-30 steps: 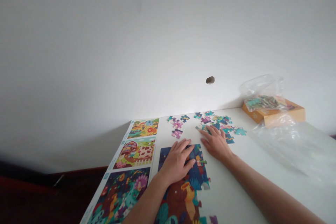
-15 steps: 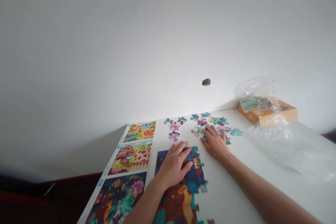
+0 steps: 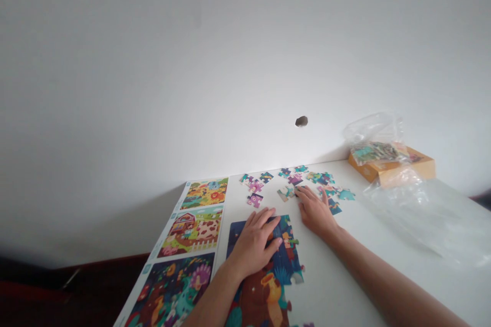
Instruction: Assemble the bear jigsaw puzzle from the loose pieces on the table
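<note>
My left hand lies flat, fingers stretched out, on the partly built jigsaw puzzle on the white table. My right hand rests on the table beyond the puzzle. Its fingers are spread and reach among the loose puzzle pieces. The fingertips touch a pale piece at the left of the heap. Two small pieces lie apart further left.
A printed guide sheet with three pictures lies along the table's left edge. At the back right an orange box holds a clear bag of pieces. Another clear plastic bag lies at the right. A white wall stands behind.
My right hand has slid a little to the left among the loose pieces, nudging the pale piece. The left hand stays on the puzzle. The view has shifted slightly.
</note>
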The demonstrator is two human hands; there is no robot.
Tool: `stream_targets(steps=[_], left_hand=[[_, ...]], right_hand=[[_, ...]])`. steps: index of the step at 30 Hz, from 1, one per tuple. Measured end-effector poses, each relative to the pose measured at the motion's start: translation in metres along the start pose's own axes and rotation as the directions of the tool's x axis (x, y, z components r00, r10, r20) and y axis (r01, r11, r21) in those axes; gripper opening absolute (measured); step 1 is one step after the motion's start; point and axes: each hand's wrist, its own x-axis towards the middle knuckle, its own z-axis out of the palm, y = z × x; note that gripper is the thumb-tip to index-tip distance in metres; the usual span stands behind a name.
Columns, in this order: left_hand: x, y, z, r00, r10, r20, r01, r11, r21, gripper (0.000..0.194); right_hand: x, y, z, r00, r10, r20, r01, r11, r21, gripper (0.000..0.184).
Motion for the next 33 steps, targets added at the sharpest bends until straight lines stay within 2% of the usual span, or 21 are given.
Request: stream_targets(steps=[6, 9, 12, 14, 18, 23, 29, 33], left_hand=[[0.000, 0.002, -0.001, 0.999, -0.022, -0.031, 0.022, 1.000, 0.019, 0.045], [0.001, 0.001, 0.002, 0.982, -0.146, -0.117, 0.156, 0.985, 0.078, 0.041], [0.002, -0.003, 0.006, 0.932, -0.294, -0.212, 0.325, 0.937, 0.129, 0.036], [0.003, -0.004, 0.008, 0.909, -0.342, -0.237, 0.381, 0.913, 0.143, 0.034], [0.002, -0.003, 0.008, 0.909, -0.346, -0.231, 0.386, 0.909, 0.157, 0.033], [0.002, -0.001, 0.008, 0.901, -0.360, -0.243, 0.404, 0.899, 0.166, 0.035], [0.002, -0.003, 0.008, 0.898, -0.389, -0.208, 0.424, 0.890, 0.168, 0.037], [0.003, -0.005, 0.009, 0.898, -0.390, -0.203, 0.426, 0.886, 0.181, 0.038]], right_hand=[[-0.001, -0.003, -0.002, 1.000, 0.008, -0.001, -0.008, 1.000, 0.000, 0.053], [-0.002, -0.007, -0.007, 0.998, -0.051, 0.026, 0.050, 0.998, 0.027, 0.044], [-0.004, -0.010, -0.012, 0.987, -0.141, 0.071, 0.138, 0.989, 0.053, 0.041], [-0.005, -0.012, -0.015, 0.982, -0.171, 0.075, 0.167, 0.984, 0.060, 0.039], [-0.006, -0.013, -0.013, 0.984, -0.165, 0.061, 0.162, 0.986, 0.043, 0.038], [-0.005, -0.011, -0.006, 0.992, -0.117, 0.048, 0.118, 0.993, -0.024, 0.047], [0.016, 0.000, -0.003, 0.994, 0.105, 0.034, -0.101, 0.989, -0.106, 0.061], [0.026, 0.002, -0.006, 0.999, 0.035, 0.040, -0.031, 0.996, -0.085, 0.055]])
